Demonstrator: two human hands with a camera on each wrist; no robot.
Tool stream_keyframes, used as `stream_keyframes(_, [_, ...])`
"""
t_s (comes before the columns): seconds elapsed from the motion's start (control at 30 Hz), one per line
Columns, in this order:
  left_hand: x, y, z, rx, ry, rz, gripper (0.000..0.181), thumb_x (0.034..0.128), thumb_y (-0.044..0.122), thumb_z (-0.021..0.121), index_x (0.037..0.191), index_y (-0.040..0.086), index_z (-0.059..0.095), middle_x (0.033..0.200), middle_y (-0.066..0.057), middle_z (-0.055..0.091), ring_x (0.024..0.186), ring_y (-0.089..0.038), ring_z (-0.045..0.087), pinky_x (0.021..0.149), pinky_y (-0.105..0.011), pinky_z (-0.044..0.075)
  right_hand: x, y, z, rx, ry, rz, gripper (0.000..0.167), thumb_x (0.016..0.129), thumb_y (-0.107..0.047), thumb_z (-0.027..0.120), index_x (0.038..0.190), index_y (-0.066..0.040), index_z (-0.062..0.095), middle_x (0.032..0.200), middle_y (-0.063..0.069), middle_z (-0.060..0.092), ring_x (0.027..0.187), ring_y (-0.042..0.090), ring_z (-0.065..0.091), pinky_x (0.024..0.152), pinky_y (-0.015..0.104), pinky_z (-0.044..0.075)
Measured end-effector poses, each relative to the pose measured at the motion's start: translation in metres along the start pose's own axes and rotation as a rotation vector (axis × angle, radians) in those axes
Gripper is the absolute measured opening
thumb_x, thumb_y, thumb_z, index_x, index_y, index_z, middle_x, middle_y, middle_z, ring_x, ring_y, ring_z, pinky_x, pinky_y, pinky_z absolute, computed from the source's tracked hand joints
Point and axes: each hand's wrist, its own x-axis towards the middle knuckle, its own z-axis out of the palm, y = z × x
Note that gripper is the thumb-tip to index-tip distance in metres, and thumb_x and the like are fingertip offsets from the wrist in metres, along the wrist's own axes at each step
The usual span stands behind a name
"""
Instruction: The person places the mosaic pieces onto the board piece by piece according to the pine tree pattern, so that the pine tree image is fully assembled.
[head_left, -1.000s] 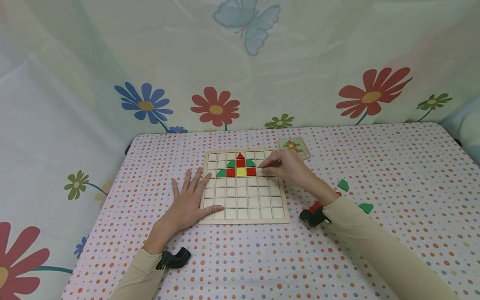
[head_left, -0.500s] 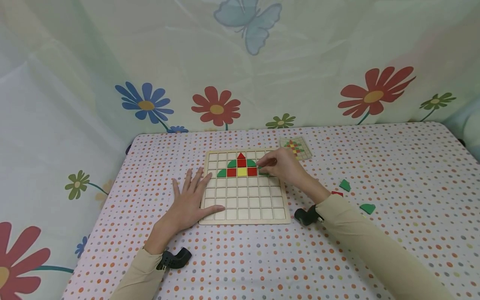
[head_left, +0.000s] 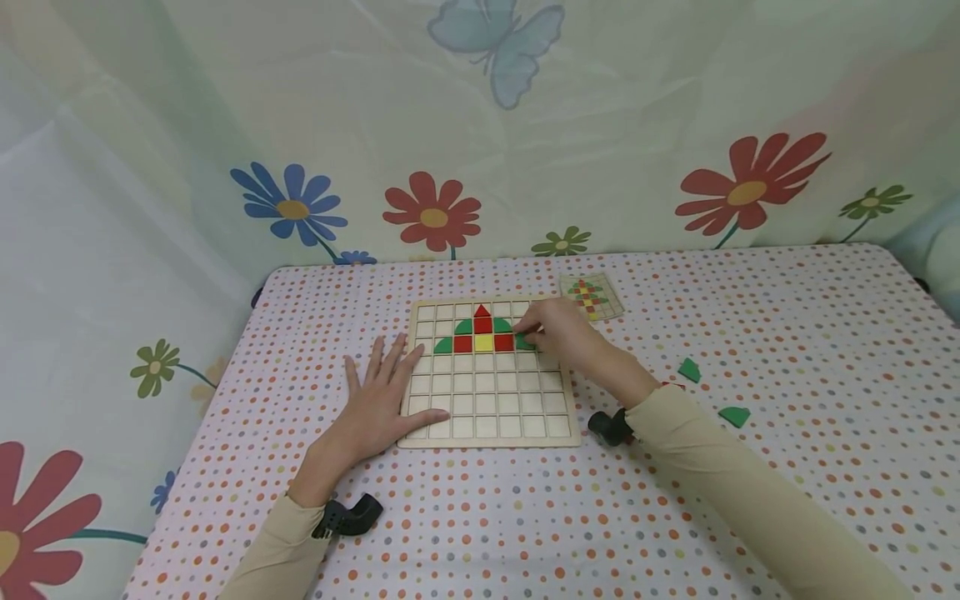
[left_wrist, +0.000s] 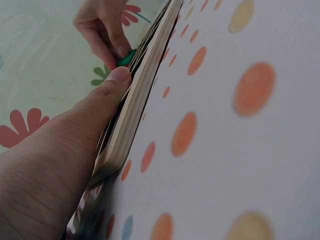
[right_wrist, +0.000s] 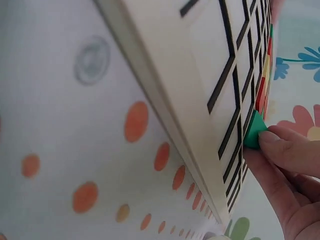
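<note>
as right fingers [right_wrist: 289, 152] pinch green tile [right_wrist: 254, 132], corner toward red square [head_left: 503, 342], long axis unclear, left fingers [head_left: 392, 360] splayed

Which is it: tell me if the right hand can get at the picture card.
Probably yes: the picture card lies close by the right hand with nothing visible between, though that hand's grip is on a green piece that likely needs setting down first.

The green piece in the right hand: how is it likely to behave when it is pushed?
The green piece is probably stiff: it shows no bend where the right hand pinches it. It looks light, being small and thin. It seems unlikely to roll, since it is flat.
</note>
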Motion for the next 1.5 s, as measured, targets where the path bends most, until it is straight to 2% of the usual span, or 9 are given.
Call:
stream_keyframes(0.1, [0.000, 0.000, 0.000, 0.002, 0.002, 0.000, 0.107, 0.0884, 0.070, 0.068, 0.168, 0.015, 0.022, 0.176, -0.013, 0.005, 0.160, -0.042, -0.009, 0.114, -0.078, -0.014, 0.000, -0.001, 0.002, -0.027, -0.001, -0.022, 0.018, 0.092, 0.013, 0.071, 0.106, 0.006, 0.080, 0.109, 0.018, 0.076, 0.106, 0.034, 0.072, 0.087, 0.040, 0.061])
stream_keyframes(0.37, [0.002, 0.001, -0.003, 0.004, 0.006, 0.005, 0.107, 0.0886, 0.068, 0.069, 0.168, 0.014, 0.023, 0.176, -0.013, 0.004, 0.160, -0.041, -0.009, 0.114, -0.079, -0.013, -0.002, -0.001, 0.005, -0.064, 0.058, -0.046, 0.016, 0.093, 0.011, 0.072, 0.101, 0.003, 0.082, 0.105, 0.015, 0.076, 0.105, 0.033, 0.072, 0.087, 0.040, 0.061])
stream_keyframes(0.57, [0.002, 0.001, -0.004, 0.009, 0.002, 0.003, 0.107, 0.0889, 0.069, 0.068, 0.168, 0.013, 0.022, 0.176, -0.013, 0.004, 0.160, -0.041, -0.010, 0.114, -0.079, -0.012, -0.008, -0.004, 0.007, -0.013, 0.084, -0.059, 0.018, 0.091, 0.016, 0.070, 0.102, 0.005, 0.081, 0.104, 0.016, 0.076, 0.098, 0.029, 0.073, 0.085, 0.040, 0.061])
stream_keyframes(0.7, [0.002, -0.001, -0.003, 0.002, 0.009, 0.005, 0.106, 0.0895, 0.068, 0.068, 0.168, 0.014, 0.023, 0.176, -0.013, 0.004, 0.160, -0.042, -0.009, 0.113, -0.080, -0.012, -0.016, -0.005, 0.002, 0.061, 0.028, -0.031, 0.027, 0.092, 0.018, 0.062, 0.109, 0.005, 0.079, 0.115, 0.018, 0.075, 0.108, 0.032, 0.071, 0.093, 0.045, 0.059])
stream_keyframes(0.87, [0.001, 0.001, -0.002, -0.007, 0.005, 0.005, 0.106, 0.0892, 0.069, 0.068, 0.168, 0.014, 0.023, 0.176, -0.014, 0.004, 0.160, -0.043, -0.008, 0.113, -0.080, -0.012, -0.033, -0.007, -0.017, 0.118, -0.039, -0.002, 0.027, 0.095, 0.011, 0.064, 0.118, 0.003, 0.076, 0.124, 0.019, 0.073, 0.119, 0.038, 0.066, 0.100, 0.052, 0.054])
stream_keyframes(1.1, [0.001, 0.001, -0.001, -0.004, 0.001, 0.006, 0.106, 0.0890, 0.068, 0.069, 0.168, 0.013, 0.023, 0.175, -0.015, 0.005, 0.159, -0.044, -0.008, 0.113, -0.080, -0.011, -0.067, 0.001, -0.049, 0.021, -0.004, -0.049, 0.018, 0.093, 0.005, 0.074, 0.109, -0.002, 0.080, 0.115, 0.012, 0.075, 0.112, 0.034, 0.066, 0.092, 0.053, 0.057])
stream_keyframes(1.33, [0.002, 0.002, -0.001, 0.003, -0.007, 0.006, 0.107, 0.0891, 0.070, 0.067, 0.168, 0.013, 0.022, 0.175, -0.015, 0.004, 0.159, -0.044, -0.009, 0.113, -0.080, -0.012, -0.104, 0.030, -0.066, -0.068, 0.011, 0.054, 0.012, 0.087, 0.000, 0.082, 0.098, -0.001, 0.080, 0.098, 0.009, 0.074, 0.092, 0.031, 0.067, 0.082, 0.052, 0.060])
stream_keyframes(1.5, [0.001, 0.003, -0.002, 0.000, -0.009, -0.004, 0.107, 0.0890, 0.070, 0.067, 0.168, 0.013, 0.023, 0.176, -0.015, 0.004, 0.160, -0.043, -0.009, 0.113, -0.080, -0.012, -0.122, 0.052, -0.063, -0.084, -0.031, 0.131, 0.014, 0.084, 0.001, 0.084, 0.098, -0.001, 0.080, 0.094, 0.006, 0.071, 0.084, 0.025, 0.066, 0.071, 0.040, 0.060])
